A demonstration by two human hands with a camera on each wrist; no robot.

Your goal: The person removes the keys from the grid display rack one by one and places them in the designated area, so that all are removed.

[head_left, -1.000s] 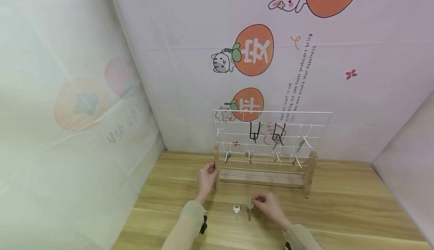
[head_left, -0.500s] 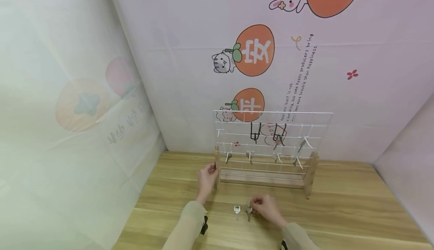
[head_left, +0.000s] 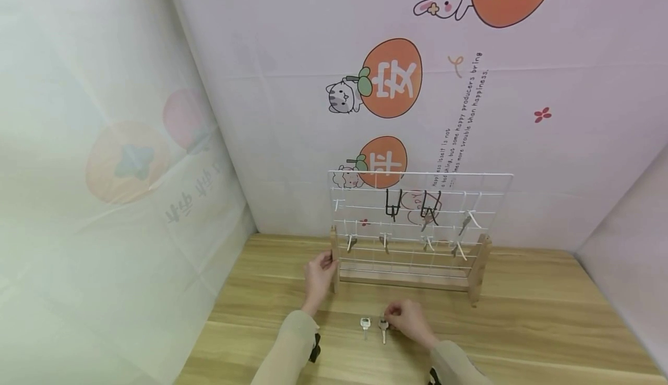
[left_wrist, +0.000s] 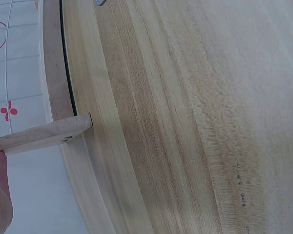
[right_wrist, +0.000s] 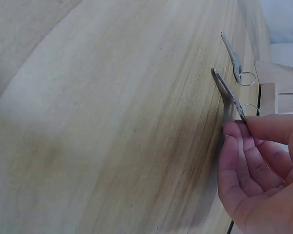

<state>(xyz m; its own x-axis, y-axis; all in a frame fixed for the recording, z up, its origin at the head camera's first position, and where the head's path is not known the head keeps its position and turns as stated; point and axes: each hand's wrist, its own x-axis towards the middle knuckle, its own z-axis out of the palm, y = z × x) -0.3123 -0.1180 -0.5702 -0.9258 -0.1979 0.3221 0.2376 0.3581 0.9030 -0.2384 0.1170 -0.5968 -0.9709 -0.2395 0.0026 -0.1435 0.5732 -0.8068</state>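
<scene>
Backdrop (head_left: 261,54): pale cloth printed with cartoon animals, orange fruits and lettering, rising behind the work.
Worktop (head_left: 532,321): wood-grained, carrying everything below.
Wire display rack (head_left: 417,173): white grid standing upright on a wooden base, towards the back of the worktop.
Sleeves (head_left: 284,344): beige, reaching in from the near edge, one on each arm.
Left upright (left_wrist: 44,132): the wooden side post of the rack, beside the left hand.
Left hand (head_left: 318,272): grip closed, thumb and fingers on the left upright.
Right hand (head_left: 412,320): grip drawn to a pinch, thumb against fingers, on the head of a key.
Black hooks (head_left: 393,213): two, side by side high on the grid.
White hooks (head_left: 472,219): several, in an upper and a lower row; keys hang on most.
Pinched key (right_wrist: 227,91): tilted, head raised, tip down at the worktop; contact is hard to tell.
Loose key (head_left: 365,323): on the worktop in front of the rack, just beside the pinched key.
Ring (right_wrist: 247,85): thin wire, at the loose key's head.
</scene>
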